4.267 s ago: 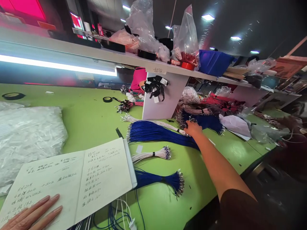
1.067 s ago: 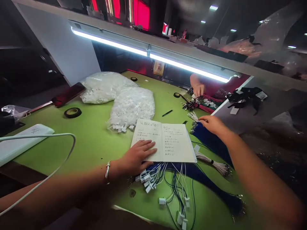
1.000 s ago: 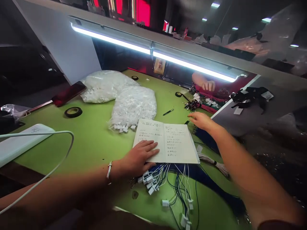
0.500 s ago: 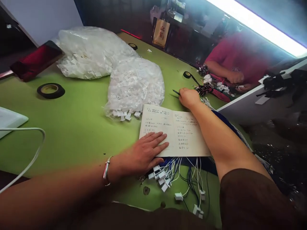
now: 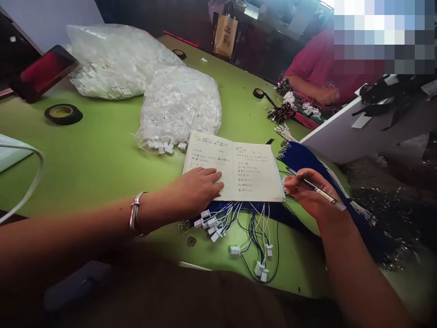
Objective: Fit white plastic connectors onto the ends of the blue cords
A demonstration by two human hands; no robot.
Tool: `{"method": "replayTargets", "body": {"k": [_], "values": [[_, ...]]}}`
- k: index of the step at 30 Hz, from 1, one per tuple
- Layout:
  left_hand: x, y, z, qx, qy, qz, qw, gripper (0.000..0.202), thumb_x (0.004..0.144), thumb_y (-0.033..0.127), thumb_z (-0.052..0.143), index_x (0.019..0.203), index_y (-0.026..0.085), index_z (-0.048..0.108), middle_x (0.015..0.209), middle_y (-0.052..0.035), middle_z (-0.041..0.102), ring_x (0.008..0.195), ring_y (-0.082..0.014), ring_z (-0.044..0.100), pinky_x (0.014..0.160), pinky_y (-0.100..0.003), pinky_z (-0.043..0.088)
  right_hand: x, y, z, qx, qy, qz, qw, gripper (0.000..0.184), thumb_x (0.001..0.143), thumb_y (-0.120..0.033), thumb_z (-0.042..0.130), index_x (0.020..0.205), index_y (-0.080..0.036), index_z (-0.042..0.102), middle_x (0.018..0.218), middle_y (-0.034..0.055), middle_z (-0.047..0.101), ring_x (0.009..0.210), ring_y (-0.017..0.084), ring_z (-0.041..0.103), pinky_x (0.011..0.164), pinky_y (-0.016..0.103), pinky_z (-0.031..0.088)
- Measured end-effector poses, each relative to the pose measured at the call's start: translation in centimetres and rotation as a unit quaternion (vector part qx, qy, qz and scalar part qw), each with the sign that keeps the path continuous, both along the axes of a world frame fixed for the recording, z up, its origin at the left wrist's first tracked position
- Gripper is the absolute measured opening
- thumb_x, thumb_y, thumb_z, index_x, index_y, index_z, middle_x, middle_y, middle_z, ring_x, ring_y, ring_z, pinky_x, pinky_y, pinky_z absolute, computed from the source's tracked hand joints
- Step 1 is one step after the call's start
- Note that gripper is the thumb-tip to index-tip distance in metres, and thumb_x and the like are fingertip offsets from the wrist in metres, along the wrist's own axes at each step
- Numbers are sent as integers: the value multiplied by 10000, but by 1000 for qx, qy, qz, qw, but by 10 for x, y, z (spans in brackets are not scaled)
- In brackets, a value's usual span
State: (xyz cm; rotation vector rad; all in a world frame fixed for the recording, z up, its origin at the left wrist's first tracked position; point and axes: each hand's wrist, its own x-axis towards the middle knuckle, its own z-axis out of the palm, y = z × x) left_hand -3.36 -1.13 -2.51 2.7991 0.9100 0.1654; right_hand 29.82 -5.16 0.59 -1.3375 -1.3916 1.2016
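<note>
An open notebook (image 5: 257,173) with handwriting on both pages lies on the green table. My left hand (image 5: 194,191) rests flat on its left page, fingers stretched out. To the right of the notebook, my right hand (image 5: 309,193) holds a pen (image 5: 319,191) in its fingers, the pen slanting down to the right. Beneath the notebook's lower edge, blue and white wires with white connectors (image 5: 211,223) stick out toward me. A thick bundle of blue wires (image 5: 303,159) with bare metal ends lies beyond my right hand.
Two clear plastic bags of white connectors (image 5: 180,109) stand behind the notebook. A roll of black tape (image 5: 63,114) and a phone (image 5: 44,73) are at the left. Across the table, a person in a pink top (image 5: 317,64) sits by more wire bundles. A white partition (image 5: 334,114) rises at the right.
My right hand has come back from the far side of the notebook to its right edge, bringing the pen. My left hand stays on the page. The whole view has shifted a little.
</note>
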Motion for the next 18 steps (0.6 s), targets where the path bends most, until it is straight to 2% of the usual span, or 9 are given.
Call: {"method": "replayTargets", "body": {"k": [3, 5, 7, 10, 15, 18], "values": [[18, -2, 23, -40, 59, 10, 997, 252, 954, 198, 478, 880, 126, 708, 967, -158, 670, 962, -266, 625, 883, -436, 501, -13, -4, -8, 38, 37, -6, 999, 370, 706, -534, 776, 906, -295, 576, 655, -13, 594, 668, 194, 565, 679, 362, 466], [31, -7, 33, -61, 96, 39, 993, 267, 941, 198, 494, 811, 114, 711, 866, -157, 661, 836, -262, 632, 788, -427, 521, -24, -3, -12, 47, 65, -36, 996, 298, 796, -544, 696, 819, -272, 576, 538, -45, 479, 524, 142, 452, 589, 311, 417], [42, -13, 37, -68, 133, 68, 986, 264, 929, 199, 513, 798, 99, 720, 841, -171, 658, 769, -265, 631, 704, -416, 529, -33, 0, -15, 25, 72, -70, 995, 269, 869, -523, 602, 809, -261, 596, 475, -55, 422, 458, 129, 391, 514, 281, 361], [50, -19, 32, -40, 151, 84, 984, 241, 918, 197, 524, 836, 76, 715, 847, -180, 651, 751, -255, 631, 659, -382, 534, -37, 3, -18, -31, 63, -92, 993, 237, 863, -466, 566, 904, -243, 637, 459, -44, 479, 457, 140, 437, 476, 264, 354], [44, -5, 18, 23, 108, 99, 989, 196, 900, 98, 477, 895, 84, 672, 860, -160, 631, 801, -255, 639, 658, -349, 529, -35, 7, -18, -107, 49, -95, 989, 249, 726, -389, 718, 906, -224, 668, 672, 5, 662, 617, 162, 612, 546, 276, 503], [37, 14, 9, 43, 75, 105, 991, 211, 934, 234, 516, 877, 99, 667, 873, -154, 634, 801, -279, 645, 673, -392, 530, -40, 11, -17, -112, 40, -118, 986, 246, 716, -419, 761, 822, -212, 678, 608, -12, 605, 612, 160, 617, 579, 302, 559]]}}
